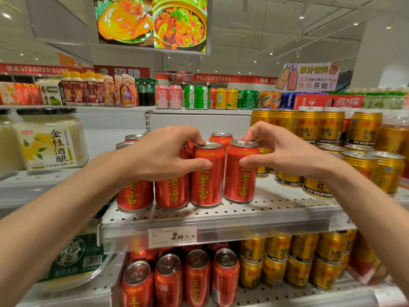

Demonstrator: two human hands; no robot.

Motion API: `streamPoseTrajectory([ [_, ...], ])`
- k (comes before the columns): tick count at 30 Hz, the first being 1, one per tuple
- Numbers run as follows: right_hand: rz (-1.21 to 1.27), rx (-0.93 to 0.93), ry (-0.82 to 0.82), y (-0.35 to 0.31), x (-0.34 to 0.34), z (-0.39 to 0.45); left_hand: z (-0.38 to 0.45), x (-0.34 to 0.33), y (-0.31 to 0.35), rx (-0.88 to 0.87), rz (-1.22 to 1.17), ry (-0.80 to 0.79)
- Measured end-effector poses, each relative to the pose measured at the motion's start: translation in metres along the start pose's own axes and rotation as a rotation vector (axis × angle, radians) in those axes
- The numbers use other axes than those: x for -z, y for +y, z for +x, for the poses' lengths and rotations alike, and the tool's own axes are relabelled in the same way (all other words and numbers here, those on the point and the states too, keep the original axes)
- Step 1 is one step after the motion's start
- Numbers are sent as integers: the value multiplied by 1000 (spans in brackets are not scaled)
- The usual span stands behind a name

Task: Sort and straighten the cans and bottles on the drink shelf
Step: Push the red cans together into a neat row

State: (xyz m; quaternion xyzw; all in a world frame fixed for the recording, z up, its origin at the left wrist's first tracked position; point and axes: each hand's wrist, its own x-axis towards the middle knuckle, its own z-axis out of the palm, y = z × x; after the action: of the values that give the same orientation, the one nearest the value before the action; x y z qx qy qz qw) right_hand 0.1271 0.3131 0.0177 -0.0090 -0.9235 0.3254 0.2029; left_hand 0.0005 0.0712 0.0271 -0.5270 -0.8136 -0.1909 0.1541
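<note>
Red herbal-tea cans with yellow characters stand in a front row on the white perforated shelf (276,209). My left hand (159,154) grips the third can from the left (207,185), thumb on its front and fingers over its rim. My right hand (285,151) grips the rightmost red can (241,180) the same way; that can leans slightly to the right. Two more red cans (135,196) stand to the left, and others sit behind, partly hidden by my hands.
Gold Red Bull cans (363,165) are stacked right of the red ones. A large jar with a yellow-flower label (51,142) stands at the left. Below, more red cans (168,282) and gold cans (303,262) fill the lower shelf. A price tag (172,237) hangs on the shelf edge.
</note>
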Motion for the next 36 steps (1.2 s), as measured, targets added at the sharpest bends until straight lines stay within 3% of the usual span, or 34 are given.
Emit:
streamPoseTrajectory([
  [10,-105,40,-76,-9,-4,-7,-1,-2,1,-1,53,6],
  [16,-264,172,30,-36,-12,3,-3,3,-1,-39,16,24],
  [19,-302,234,54,-46,-25,12,-8,21,-8,-39,-11,113],
  [22,-328,244,47,-52,-36,20,-13,43,-24,52,35,169],
  [26,-315,258,60,-52,-41,24,-12,55,-53,246,114,87],
  [31,-296,254,68,-49,-43,21,2,51,-71,432,-11,-94],
  [36,-277,260,84,-46,-45,21,9,48,-74,484,-88,-74],
])
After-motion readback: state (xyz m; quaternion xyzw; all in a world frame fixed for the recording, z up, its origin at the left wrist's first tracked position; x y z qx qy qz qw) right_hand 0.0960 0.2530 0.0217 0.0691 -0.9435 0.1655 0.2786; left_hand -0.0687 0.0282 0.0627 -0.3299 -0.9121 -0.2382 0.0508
